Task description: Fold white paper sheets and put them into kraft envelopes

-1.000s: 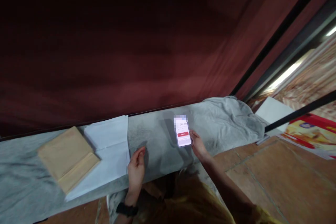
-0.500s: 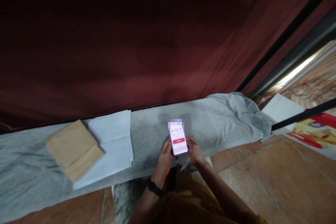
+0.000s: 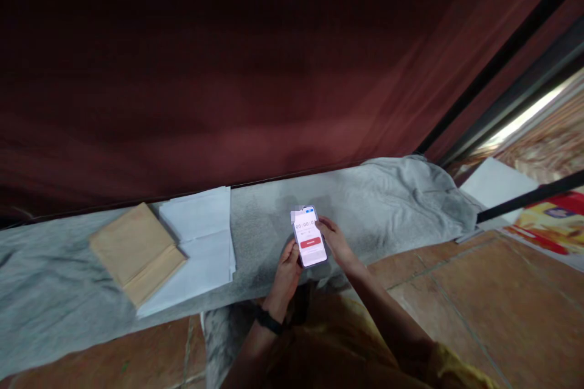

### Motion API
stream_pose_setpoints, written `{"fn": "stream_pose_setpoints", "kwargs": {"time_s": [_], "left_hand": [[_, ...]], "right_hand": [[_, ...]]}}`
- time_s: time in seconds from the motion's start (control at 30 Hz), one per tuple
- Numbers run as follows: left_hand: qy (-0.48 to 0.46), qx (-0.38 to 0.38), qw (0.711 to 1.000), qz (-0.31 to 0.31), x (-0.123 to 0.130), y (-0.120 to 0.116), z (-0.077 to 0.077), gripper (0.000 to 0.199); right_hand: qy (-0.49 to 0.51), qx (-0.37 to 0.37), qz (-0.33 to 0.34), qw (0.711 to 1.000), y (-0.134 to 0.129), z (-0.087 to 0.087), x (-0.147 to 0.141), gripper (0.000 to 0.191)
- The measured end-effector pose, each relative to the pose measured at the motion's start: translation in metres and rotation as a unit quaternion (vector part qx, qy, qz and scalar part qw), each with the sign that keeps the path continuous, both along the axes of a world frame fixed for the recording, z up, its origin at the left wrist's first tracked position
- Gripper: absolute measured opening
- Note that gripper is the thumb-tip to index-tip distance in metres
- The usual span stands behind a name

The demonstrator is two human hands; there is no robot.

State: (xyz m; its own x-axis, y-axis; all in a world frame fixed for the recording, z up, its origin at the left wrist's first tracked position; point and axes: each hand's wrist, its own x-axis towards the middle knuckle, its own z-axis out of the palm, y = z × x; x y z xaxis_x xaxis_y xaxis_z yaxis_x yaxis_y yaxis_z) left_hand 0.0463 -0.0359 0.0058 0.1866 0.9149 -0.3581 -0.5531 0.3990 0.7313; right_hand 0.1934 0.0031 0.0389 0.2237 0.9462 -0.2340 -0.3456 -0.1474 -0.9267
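Observation:
A phone [image 3: 310, 238] with a lit screen, showing a timer and a red button, is upright over the grey cloth. My left hand [image 3: 287, 267] is closed on its lower left edge, with a dark band on the wrist. At the phone's upper right edge is my right hand [image 3: 336, 242], its fingers bent and touching the phone's side. On the left, a brown paper packet [image 3: 137, 249] lies partly over white paper sheets [image 3: 205, 243].
The grey cloth [image 3: 269, 213] covers a long, narrow surface below a dark red curtain [image 3: 255, 103]. A black bar [image 3: 524, 199], a white sheet [image 3: 497, 182] and a red and yellow package [image 3: 550, 225] are at the right. Tiled floor [image 3: 493, 292] lies below.
My right hand has moved up along the phone's right edge, from its lower part to near the top. The view has shifted slightly. My left hand still holds the phone.

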Motion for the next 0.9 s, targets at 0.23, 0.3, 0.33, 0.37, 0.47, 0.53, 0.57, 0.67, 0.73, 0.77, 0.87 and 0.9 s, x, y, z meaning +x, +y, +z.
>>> {"fn": "stream_pose_setpoints", "kwargs": {"time_s": [0.23, 0.3, 0.33, 0.37, 0.47, 0.53, 0.57, 0.67, 0.73, 0.77, 0.87, 0.9], "left_hand": [[0.008, 0.003, 1.0, -0.015, 0.0, -0.003, 0.002, 0.051], [0.004, 0.004, 1.0, -0.015, 0.0, -0.003, 0.003, 0.052], [0.003, 0.003, 1.0, -0.014, -0.001, -0.003, 0.003, 0.053], [0.001, 0.002, 1.0, -0.014, -0.001, -0.003, 0.003, 0.053], [-0.003, -0.003, 1.0, -0.009, -0.001, -0.003, 0.001, 0.052], [-0.003, -0.006, 1.0, -0.007, -0.001, -0.002, 0.0, 0.053], [-0.002, -0.007, 1.0, -0.008, -0.001, -0.002, 0.0, 0.053], [0.001, -0.009, 1.0, -0.013, -0.001, -0.001, 0.001, 0.054], [0.002, -0.01, 1.0, -0.014, -0.001, -0.001, 0.002, 0.052], [0.003, -0.009, 1.0, -0.013, -0.001, 0.0, 0.002, 0.05], [0.005, -0.005, 1.0, -0.01, 0.0, 0.0, 0.002, 0.047], [0.005, -0.004, 1.0, -0.006, 0.0, 0.0, 0.003, 0.047]], "right_hand": [[-0.021, 0.009, 0.013, 1.0, 0.018, -0.002, 0.002, 0.032], [-0.028, 0.009, 0.014, 0.999, 0.02, -0.004, 0.001, 0.03], [-0.032, 0.01, 0.015, 0.999, 0.021, -0.005, 0.001, 0.028], [-0.035, 0.012, 0.017, 0.999, 0.02, -0.006, 0.001, 0.026], [-0.042, 0.017, 0.028, 0.999, 0.018, -0.009, 0.003, 0.024], [-0.043, 0.019, 0.037, 0.998, 0.015, -0.011, 0.006, 0.024], [-0.043, 0.019, 0.042, 0.998, 0.014, -0.012, 0.007, 0.024], [-0.041, 0.015, 0.048, 0.998, 0.01, -0.013, 0.009, 0.025], [-0.037, 0.014, 0.05, 0.998, 0.008, -0.013, 0.009, 0.028], [-0.037, 0.014, 0.05, 0.998, 0.007, -0.013, 0.009, 0.029], [-0.042, 0.014, 0.052, 0.998, 0.006, -0.012, 0.009, 0.031], [-0.043, 0.015, 0.051, 0.998, 0.006, -0.012, 0.009, 0.031]]}}
